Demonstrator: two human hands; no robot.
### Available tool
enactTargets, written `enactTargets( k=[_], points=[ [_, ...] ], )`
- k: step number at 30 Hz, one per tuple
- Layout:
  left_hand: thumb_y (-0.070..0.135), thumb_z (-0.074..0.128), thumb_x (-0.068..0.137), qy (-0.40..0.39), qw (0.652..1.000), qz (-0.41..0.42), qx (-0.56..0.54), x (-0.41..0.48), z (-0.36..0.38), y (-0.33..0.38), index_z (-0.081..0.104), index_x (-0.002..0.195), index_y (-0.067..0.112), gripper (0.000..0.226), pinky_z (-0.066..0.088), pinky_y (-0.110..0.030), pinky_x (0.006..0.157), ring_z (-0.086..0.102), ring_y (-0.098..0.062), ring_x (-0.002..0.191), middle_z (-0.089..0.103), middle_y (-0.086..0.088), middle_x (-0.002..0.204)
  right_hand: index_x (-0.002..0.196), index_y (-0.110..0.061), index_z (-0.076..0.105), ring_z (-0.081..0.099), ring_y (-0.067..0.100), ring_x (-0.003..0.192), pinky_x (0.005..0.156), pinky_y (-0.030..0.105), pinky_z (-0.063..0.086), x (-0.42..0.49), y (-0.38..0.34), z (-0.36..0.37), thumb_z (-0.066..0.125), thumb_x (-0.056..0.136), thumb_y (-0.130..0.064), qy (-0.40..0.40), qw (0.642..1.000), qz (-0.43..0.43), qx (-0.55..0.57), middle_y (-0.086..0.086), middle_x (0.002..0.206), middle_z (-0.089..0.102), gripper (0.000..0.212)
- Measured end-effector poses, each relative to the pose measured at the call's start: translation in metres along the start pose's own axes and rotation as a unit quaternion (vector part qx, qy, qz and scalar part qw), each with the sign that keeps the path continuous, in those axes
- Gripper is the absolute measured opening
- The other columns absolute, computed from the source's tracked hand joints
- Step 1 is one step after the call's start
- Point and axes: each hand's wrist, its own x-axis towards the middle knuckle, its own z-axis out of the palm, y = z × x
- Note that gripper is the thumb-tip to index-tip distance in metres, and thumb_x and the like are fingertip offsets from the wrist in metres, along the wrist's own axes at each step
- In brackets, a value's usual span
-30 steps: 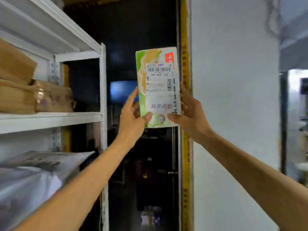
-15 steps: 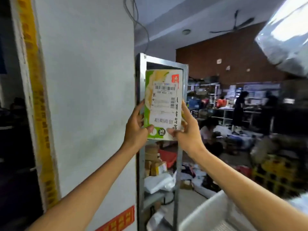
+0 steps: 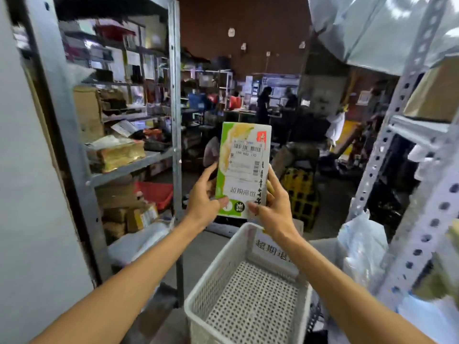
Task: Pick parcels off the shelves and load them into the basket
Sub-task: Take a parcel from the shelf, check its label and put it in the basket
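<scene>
A person's left hand [image 3: 202, 203] and right hand [image 3: 273, 214] each pinch a lower corner of an upright green-and-white parcel [image 3: 243, 170], holding it in the air above the far end of a white perforated basket [image 3: 218, 274], between metal shelves [image 3: 139, 165].

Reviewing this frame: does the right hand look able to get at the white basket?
Probably yes. The white basket sits open-topped just below the right hand, with nothing visible between them, though that hand and the left hand both grip the green parcel.
</scene>
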Motion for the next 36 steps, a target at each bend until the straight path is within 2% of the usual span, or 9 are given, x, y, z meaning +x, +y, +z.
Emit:
enactTargets(
  k=[7,10,14,21,25,29,31,33,36],
  points=[
    [-0.015,0.066,0.077,-0.122,0.99,-0.067,-0.022,0.049,0.015,-0.101,0.031,0.146,0.018,0.084,0.049,-0.006,0.068,0.057,-0.014,0.106,0.056,0.0,0.119,0.151,-0.031,0.027,0.049,0.013,0.131,0.096,0.042,0.052,0.011,0.088,0.02,0.056,0.074,0.023,0.077,0.992,0.1,-0.022,-0.009,0.147,0.046,0.099],
    [-0.016,0.067,0.076,-0.168,0.981,-0.093,-0.031,0.067,0.026,-0.143,0.032,0.145,0.018,0.084,0.051,-0.009,0.069,0.058,-0.018,0.108,0.057,-0.003,0.12,0.147,-0.036,0.031,0.05,0.011,0.129,0.098,0.044,0.051,0.014,0.121,0.026,0.053,0.076,0.023,0.105,0.984,0.139,-0.028,-0.027,0.138,0.048,0.095],
    [-0.02,0.062,0.077,-0.212,0.965,-0.143,-0.053,0.078,0.046,-0.191,0.034,0.142,0.018,0.081,0.051,-0.01,0.068,0.06,-0.013,0.1,0.058,-0.002,0.116,0.148,-0.037,0.032,0.054,0.016,0.127,0.097,0.049,0.051,0.017,0.172,0.022,0.053,0.075,0.019,0.111,0.974,0.193,-0.033,-0.009,0.14,0.053,0.094],
    [-0.024,0.058,0.076,-0.235,0.935,-0.255,-0.069,0.093,0.089,-0.285,0.035,0.143,0.022,0.084,0.056,-0.022,0.077,0.062,-0.014,0.105,0.058,-0.004,0.128,0.143,-0.045,0.037,0.059,0.008,0.117,0.087,0.039,0.057,0.024,0.28,0.005,0.055,0.076,0.02,0.108,0.947,0.301,-0.027,-0.015,0.13,0.06,0.095],
    [-0.026,0.054,0.078,-0.247,0.916,-0.311,-0.057,0.095,0.119,-0.335,0.033,0.143,0.019,0.083,0.055,-0.017,0.068,0.059,-0.016,0.106,0.056,-0.001,0.121,0.147,-0.039,0.034,0.059,0.01,0.117,0.083,0.031,0.058,0.021,0.335,-0.004,0.065,0.077,0.012,0.119,0.93,0.348,-0.026,-0.012,0.135,0.057,0.092],
    [-0.026,0.056,0.077,-0.259,0.89,-0.372,-0.051,0.096,0.144,-0.393,0.03,0.147,0.016,0.086,0.057,-0.023,0.071,0.059,-0.024,0.114,0.056,-0.011,0.132,0.141,-0.04,0.042,0.058,0.007,0.118,0.09,0.037,0.056,0.024,0.384,-0.01,0.077,0.077,-0.007,0.119,0.918,0.376,-0.048,-0.021,0.131,0.058,0.081],
    [-0.025,0.057,0.077,-0.268,0.876,-0.397,-0.05,0.102,0.155,-0.421,0.028,0.148,0.017,0.088,0.058,-0.025,0.072,0.06,-0.025,0.114,0.057,-0.012,0.131,0.131,-0.049,0.045,0.058,0.005,0.116,0.086,0.037,0.057,0.028,0.408,-0.012,0.078,0.075,-0.006,0.122,0.911,0.388,-0.062,-0.033,0.123,0.058,0.078],
    [-0.024,0.058,0.077,-0.279,0.867,-0.411,-0.048,0.108,0.165,-0.448,0.028,0.148,0.018,0.089,0.058,-0.026,0.073,0.061,-0.022,0.113,0.058,-0.009,0.131,0.131,-0.045,0.048,0.059,0.009,0.117,0.084,0.037,0.057,0.031,0.437,-0.015,0.078,0.074,-0.004,0.133,0.901,0.409,-0.055,-0.038,0.12,0.057,0.077],
    [-0.02,0.063,0.076,-0.297,0.853,-0.429,-0.007,0.125,0.181,-0.488,0.031,0.146,0.025,0.089,0.058,-0.032,0.078,0.061,-0.021,0.112,0.058,-0.006,0.131,0.124,-0.042,0.055,0.059,0.015,0.118,0.088,0.036,0.055,0.038,0.486,-0.016,0.076,0.072,0.0,0.157,0.888,0.43,-0.043,-0.018,0.128,0.061,0.07]
  ],
)
